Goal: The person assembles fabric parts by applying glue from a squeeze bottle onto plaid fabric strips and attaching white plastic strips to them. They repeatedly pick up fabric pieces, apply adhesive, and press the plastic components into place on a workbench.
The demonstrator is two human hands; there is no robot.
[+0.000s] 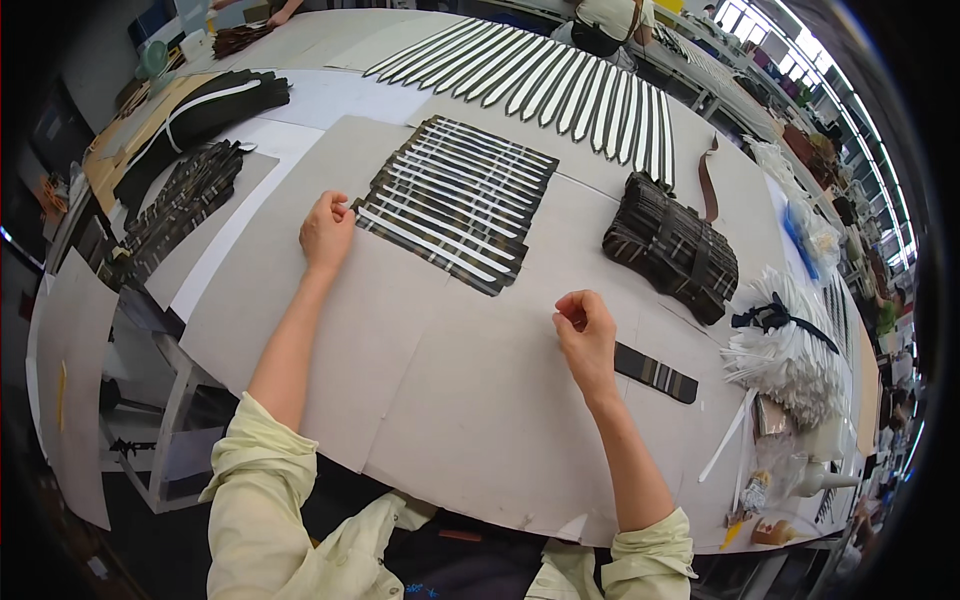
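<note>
Plaid fabric strips with white bands (455, 200) lie side by side in a block on the table. At the block's lower left corner is my left hand (328, 238), raised with its fingers curled together. Whether its fingertips touch the nearest strip or hold anything is hidden. My right hand (588, 338) is closed in a pinch to the right of and nearer than the block, with nothing visible between thumb and finger. Beside its wrist lies a single dark plaid strip (657, 374). Farther right sits a tied bundle of dark plaid strips (672, 248).
Long dark strips with white centres (560, 85) fan across the far side. A tied white bundle (785, 355), bottles (822, 480) and plastic bags stand at the right. Dark fabric pieces (185, 190) lie at the left. The grey tabletop (440, 400) has board seams. Other people work beyond.
</note>
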